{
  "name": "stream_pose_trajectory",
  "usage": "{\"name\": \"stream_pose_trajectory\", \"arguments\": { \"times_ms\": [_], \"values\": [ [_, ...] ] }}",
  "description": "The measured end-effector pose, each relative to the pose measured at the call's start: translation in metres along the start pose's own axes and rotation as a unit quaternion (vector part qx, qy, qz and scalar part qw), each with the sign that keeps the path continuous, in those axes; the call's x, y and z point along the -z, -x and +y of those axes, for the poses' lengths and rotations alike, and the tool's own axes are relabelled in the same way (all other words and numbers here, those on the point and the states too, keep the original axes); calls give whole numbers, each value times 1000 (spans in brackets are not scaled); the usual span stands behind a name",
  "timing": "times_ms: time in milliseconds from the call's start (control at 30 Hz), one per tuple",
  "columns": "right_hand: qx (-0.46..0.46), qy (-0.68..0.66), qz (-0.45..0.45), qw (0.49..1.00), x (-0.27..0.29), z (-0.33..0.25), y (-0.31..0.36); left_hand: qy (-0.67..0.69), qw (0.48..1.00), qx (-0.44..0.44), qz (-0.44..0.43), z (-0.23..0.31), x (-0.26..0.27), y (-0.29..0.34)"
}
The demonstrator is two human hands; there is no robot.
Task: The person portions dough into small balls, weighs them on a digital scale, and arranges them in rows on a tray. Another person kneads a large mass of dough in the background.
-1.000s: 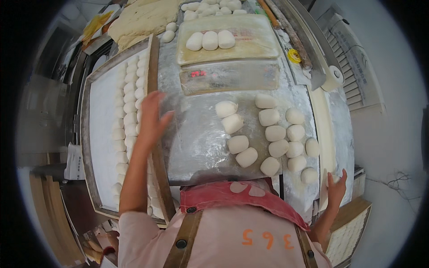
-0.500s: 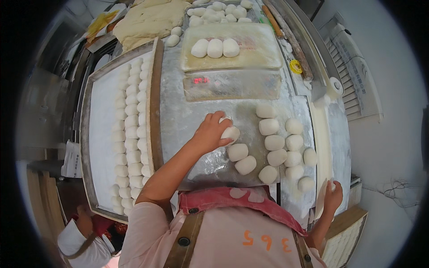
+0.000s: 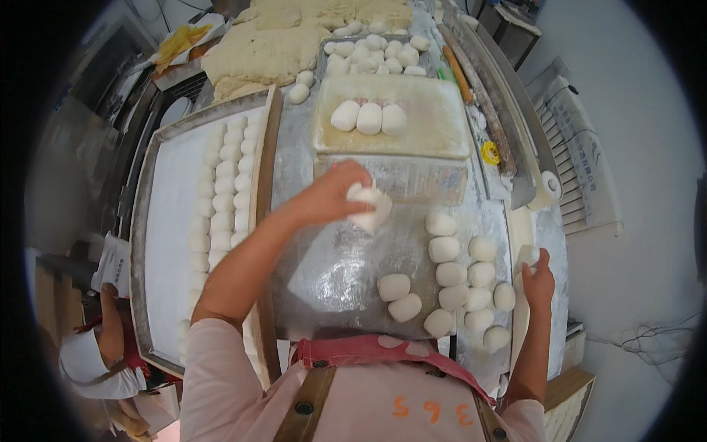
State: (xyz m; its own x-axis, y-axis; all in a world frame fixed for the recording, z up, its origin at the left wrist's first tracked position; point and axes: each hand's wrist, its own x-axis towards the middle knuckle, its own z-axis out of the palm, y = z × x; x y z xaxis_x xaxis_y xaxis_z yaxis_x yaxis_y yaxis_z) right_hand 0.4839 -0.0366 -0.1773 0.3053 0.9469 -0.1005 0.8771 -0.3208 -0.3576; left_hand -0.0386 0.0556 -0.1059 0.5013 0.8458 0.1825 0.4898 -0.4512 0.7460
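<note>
Over the near edge of the scale (image 3: 434, 180), my left hand (image 3: 335, 193) is closed on white dough pieces (image 3: 374, 210); their exact number is partly hidden by the fingers. On the right, my right hand (image 3: 539, 281) grips a single dough piece (image 3: 529, 255) at the pale belt (image 3: 521, 230). Between my hands, several rounded dough pieces (image 3: 451, 275) stand in loose columns on the metal table (image 3: 331, 283). A separate pair (image 3: 399, 297) sits closer to me. Three more dough pieces (image 3: 369, 118) rest side by side on the scale's plate (image 3: 434, 144).
A wooden-edged tray (image 3: 166, 243) with rows of dough pieces flanks my left arm. Farther back are a large dough sheet (image 3: 265, 55) and a pile of dough pieces (image 3: 379, 53). Rolling pins (image 3: 486, 103) lie at the far right. Another person (image 3: 99, 361) stands at lower left.
My left hand has lifted dough pieces off the table and moved away from me to the scale's edge. My right hand has moved farther along the belt. The view has tilted slightly.
</note>
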Motion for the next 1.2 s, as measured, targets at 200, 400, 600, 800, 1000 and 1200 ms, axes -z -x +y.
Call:
{"name": "stream_pose_trajectory", "arguments": {
  "times_ms": [200,400,600,800,1000,1200],
  "values": [
    [131,-112,-36,984,17,8,-79,43,920,3,390,-35,86,-156],
    [246,-597,11,764,131,-236,-37,-118,978,26,170,-77,70,-147],
    [377,-298,23,877,66,-204,-32,-226,974,29,-2,-71,47,-119],
    [113,-202,166,959,24,-6,23,-314,944,99,-27,-23,35,-127],
    [-86,-11,248,965,-28,153,114,-333,934,132,-10,-21,26,-136],
    [-134,75,118,981,3,133,171,-135,982,80,102,-54,43,-118]
  ]
}}
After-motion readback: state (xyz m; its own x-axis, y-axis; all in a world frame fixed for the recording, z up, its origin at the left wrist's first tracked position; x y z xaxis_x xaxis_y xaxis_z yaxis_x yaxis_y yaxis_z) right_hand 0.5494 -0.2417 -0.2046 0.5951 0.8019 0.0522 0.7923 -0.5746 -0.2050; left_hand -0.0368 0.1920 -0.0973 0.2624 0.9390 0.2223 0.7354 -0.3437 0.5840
